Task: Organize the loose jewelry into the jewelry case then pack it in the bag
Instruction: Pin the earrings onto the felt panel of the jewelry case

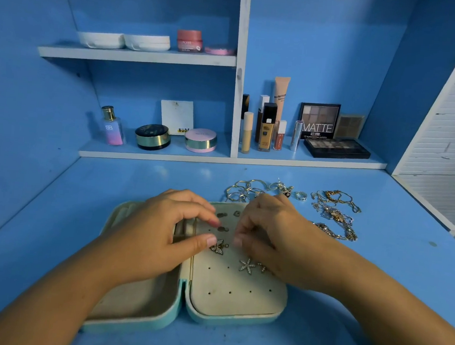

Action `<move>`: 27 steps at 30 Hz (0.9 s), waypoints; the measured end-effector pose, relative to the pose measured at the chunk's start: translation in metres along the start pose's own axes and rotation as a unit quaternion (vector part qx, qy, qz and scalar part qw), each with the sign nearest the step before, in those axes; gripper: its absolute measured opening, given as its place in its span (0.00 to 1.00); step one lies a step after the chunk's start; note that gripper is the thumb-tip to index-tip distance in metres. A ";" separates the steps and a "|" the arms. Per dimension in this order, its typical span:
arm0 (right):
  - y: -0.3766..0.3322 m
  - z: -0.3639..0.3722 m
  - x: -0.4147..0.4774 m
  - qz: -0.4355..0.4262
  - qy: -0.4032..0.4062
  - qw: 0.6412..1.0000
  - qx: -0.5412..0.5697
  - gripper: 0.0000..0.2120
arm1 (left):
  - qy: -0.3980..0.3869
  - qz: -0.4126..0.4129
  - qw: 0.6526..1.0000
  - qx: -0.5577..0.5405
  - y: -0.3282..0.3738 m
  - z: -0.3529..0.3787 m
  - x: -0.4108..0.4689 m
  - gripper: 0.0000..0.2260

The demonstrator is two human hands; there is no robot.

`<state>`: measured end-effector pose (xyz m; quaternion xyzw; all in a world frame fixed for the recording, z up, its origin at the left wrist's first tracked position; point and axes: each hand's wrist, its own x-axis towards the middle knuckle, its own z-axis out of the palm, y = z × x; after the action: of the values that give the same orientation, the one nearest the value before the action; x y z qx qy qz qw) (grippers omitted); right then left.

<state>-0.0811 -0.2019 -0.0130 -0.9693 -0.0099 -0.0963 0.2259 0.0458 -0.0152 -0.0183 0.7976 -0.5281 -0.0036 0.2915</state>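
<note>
1. Lying open on the blue table [52,212], the jewelry case [136,321] is directly in front of the person, with its cream earring panel [237,297] on the right half.
2. The left grip [160,229] is over the hinge; thumb and forefinger are bent and apart, pinching nothing, and the thumb tip touches a butterfly earring [219,250] on the panel.
3. The right grip [275,237] is above the panel with fingers curled together; whether it pinches something small I cannot tell.
4. A star earring [247,266] sits on the panel.
5. Behind the case, loose on the table, lie a flower necklace [242,191], a ring [300,196] and tangled chains [335,217].
</note>
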 end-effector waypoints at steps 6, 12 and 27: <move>0.000 0.000 -0.001 -0.022 -0.030 0.999 0.036 0.05 | -0.009 -0.006 1.000 0.001 0.005 -0.002 -0.002 0.07; 0.025 -0.006 0.008 0.072 0.068 0.995 0.012 0.10 | -0.030 0.028 0.999 0.011 0.017 -0.004 -0.007 0.02; 0.032 0.016 0.015 0.156 0.099 0.982 0.032 0.17 | -0.019 0.060 0.998 0.006 0.019 0.015 -0.005 0.13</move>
<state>-0.0613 -0.2237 -0.0378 -0.9368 0.1608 -0.1555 0.2688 0.0225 -0.0228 -0.0233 0.7662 -0.5801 0.0018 0.2765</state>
